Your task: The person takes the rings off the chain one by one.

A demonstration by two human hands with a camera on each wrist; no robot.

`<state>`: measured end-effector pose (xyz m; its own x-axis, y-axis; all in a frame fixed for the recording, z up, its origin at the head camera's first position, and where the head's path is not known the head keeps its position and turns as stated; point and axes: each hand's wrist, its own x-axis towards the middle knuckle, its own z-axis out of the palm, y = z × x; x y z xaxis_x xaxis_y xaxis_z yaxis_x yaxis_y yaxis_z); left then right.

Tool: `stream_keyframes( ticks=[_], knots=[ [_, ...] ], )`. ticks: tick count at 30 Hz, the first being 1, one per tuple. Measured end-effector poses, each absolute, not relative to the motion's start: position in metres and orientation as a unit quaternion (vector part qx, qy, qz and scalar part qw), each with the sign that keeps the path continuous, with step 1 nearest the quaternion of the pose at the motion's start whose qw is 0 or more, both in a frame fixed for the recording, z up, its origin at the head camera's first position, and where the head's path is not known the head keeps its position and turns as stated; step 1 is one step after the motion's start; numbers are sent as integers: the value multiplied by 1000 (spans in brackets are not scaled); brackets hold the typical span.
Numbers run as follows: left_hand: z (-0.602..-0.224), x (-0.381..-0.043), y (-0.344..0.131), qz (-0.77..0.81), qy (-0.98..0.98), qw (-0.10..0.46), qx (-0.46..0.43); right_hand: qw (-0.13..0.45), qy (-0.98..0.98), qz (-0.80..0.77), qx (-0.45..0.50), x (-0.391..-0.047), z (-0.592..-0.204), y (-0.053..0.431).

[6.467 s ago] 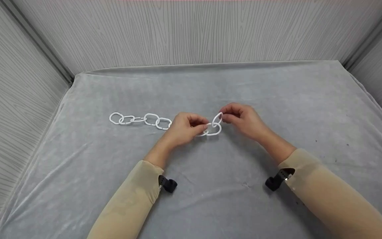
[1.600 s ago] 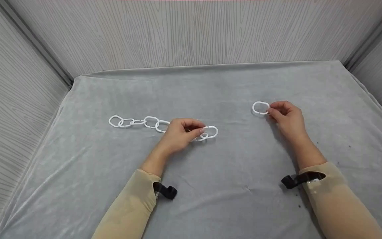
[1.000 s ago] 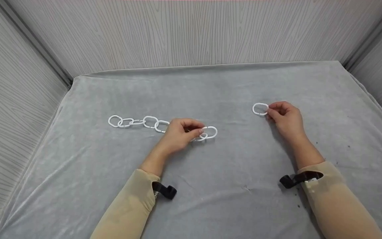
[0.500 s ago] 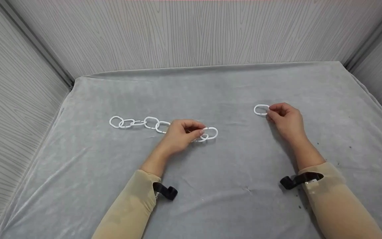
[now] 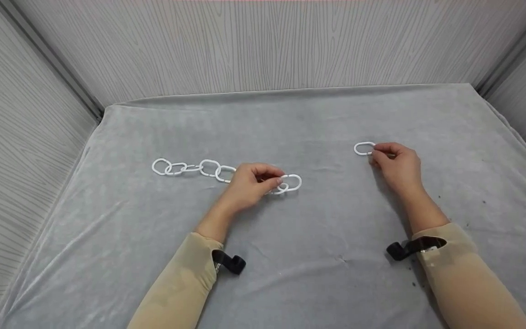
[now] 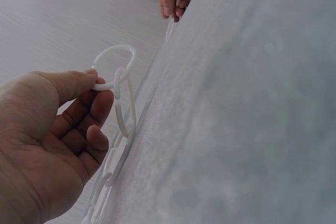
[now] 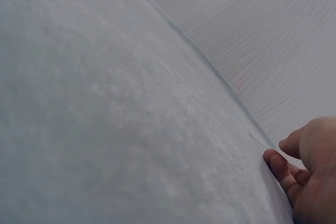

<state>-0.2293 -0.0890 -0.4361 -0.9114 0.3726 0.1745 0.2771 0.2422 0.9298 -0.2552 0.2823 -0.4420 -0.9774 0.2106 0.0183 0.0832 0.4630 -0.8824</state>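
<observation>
A chain of white plastic links (image 5: 210,168) stretches across the grey cloth, partly hidden behind my left hand (image 5: 250,185). Thumb and forefinger of that hand pinch the chain's right end link (image 5: 295,183). In the left wrist view this end link (image 6: 126,56) is raised, with the other links hanging below it. Farther right, a separate white link (image 5: 363,148) lies flat on the cloth. My right hand (image 5: 397,167) is at its right end, the fingertips right by it. The right wrist view shows the thumb and forefinger of the right hand (image 7: 315,166) parted.
Grey cloth (image 5: 318,228) covers the table, lightly creased. Pale wood-grain panels (image 5: 263,45) enclose it at the back and both sides. Small dark specks dot the cloth near the right forearm. Each wrist wears a black strap with a camera (image 5: 234,264).
Since the oldest frame, the right hand has taken a link off the chain's end and carried it right. Lately that link has tipped flat and the right fingers have parted. The left hand stays put.
</observation>
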Motion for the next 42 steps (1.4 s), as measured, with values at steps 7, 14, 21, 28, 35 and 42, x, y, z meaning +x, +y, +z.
stream_keyframes(
  ticks=[7, 14, 21, 28, 35, 42],
  knots=[
    [-437, -230, -89, 581, 786, 45, 208, 74, -828, 549, -85, -256, -441, 282],
    [-436, -228, -86, 578, 787, 43, 210, 97, -791, 600, -70, -253, -431, 276],
    [-435, -227, -84, 579, 786, 42, 212, 103, -782, 614, 13, -244, -414, 261],
    [-436, -227, -84, 586, 782, 38, 209, 64, -799, 588, 107, -232, -402, 233],
    [-435, -226, -84, 584, 782, 27, 217, 4, -804, 574, 158, -223, -402, 207],
    [-434, -224, -82, 593, 776, 42, 212, -25, -796, 580, 171, -217, -413, 195]
  ],
)
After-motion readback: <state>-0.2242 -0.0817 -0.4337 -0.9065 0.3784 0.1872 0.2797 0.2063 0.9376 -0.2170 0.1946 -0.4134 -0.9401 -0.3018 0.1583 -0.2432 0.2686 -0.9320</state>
